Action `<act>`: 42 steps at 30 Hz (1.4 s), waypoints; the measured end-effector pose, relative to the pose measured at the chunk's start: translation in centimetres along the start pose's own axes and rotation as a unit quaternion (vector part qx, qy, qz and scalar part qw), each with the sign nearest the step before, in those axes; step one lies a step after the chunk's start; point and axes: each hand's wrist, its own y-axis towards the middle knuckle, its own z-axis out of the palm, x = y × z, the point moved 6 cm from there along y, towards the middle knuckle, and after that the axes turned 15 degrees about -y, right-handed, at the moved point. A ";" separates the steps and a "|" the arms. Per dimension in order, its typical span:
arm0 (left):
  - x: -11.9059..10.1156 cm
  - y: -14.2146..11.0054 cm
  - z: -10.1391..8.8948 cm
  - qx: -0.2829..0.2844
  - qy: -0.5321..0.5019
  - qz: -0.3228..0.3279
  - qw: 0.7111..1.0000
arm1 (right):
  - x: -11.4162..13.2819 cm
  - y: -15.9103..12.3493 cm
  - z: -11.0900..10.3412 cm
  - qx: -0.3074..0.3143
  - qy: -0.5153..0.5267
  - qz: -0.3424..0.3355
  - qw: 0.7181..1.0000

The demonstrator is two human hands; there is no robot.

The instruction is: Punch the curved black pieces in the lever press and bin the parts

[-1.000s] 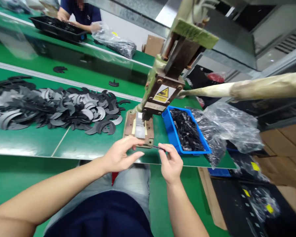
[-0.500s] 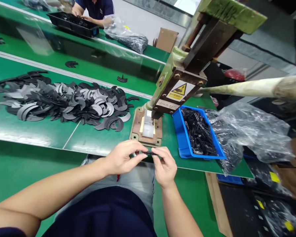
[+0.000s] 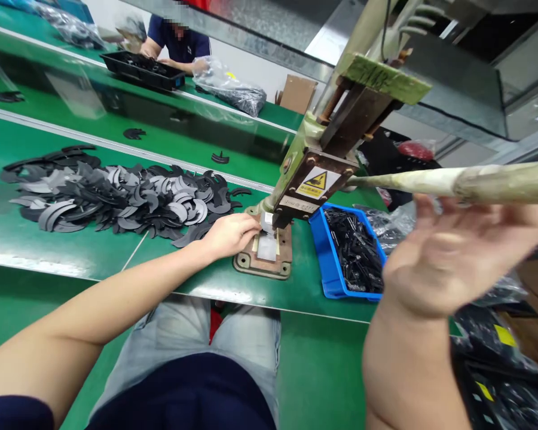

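At the base of a hand press (image 3: pixel 302 185), my left hand (image 3: pixel 235 233) is closed, its fingertips pinching a small dark part (image 3: pixel 264 233) over the metal fixture block (image 3: pixel 267 248). The fingers cover most of that part. My right hand (image 3: pixel 448 269) is raised on the right, palm up, fingers apart, just beneath the press's pale lever (image 3: pixel 457 181). The fingertips reach the bar's underside; whether they touch it I cannot tell. A blue bin (image 3: pixel 327 280) of thin black parts (image 3: pixel 354 251) stands right of the press.
A heap of curved black and grey pieces (image 3: pixel 130 197) lies left of the press on the green table (image 3: pixel 170 278). Behind it, a few black pieces (image 3: pixel 134 134) rest on a green belt. Across it, a person (image 3: pixel 179 45) works at a black tray (image 3: pixel 143 74). Clear plastic bags (image 3: pixel 392 224) lie beyond the bin.
Both hands held a small dark part in front of the press before. My left hand has moved forward with it to the fixture, while my right hand let go and rose rightward to the lever.
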 end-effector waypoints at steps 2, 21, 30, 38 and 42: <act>0.4 1.1 1.0 0.049 0.044 -0.001 0.998 | 1.6 3.3 0.5 0.024 0.028 -0.003 0.999; 6.0 8.2 -2.6 0.111 0.146 -0.133 0.974 | 0.9 -9.2 0.8 -0.087 -0.077 0.015 0.993; 14.3 14.7 -1.4 0.193 0.210 -0.294 0.912 | 0.5 -9.8 0.9 -0.097 -0.092 0.002 0.991; 13.6 15.4 0.0 0.212 0.130 -0.306 0.919 | 0.5 -9.1 1.1 -0.118 -0.022 -0.102 0.987; 11.4 15.1 -1.6 0.140 0.082 -0.276 0.947 | 0.4 -9.0 1.0 -0.114 -0.016 -0.111 0.987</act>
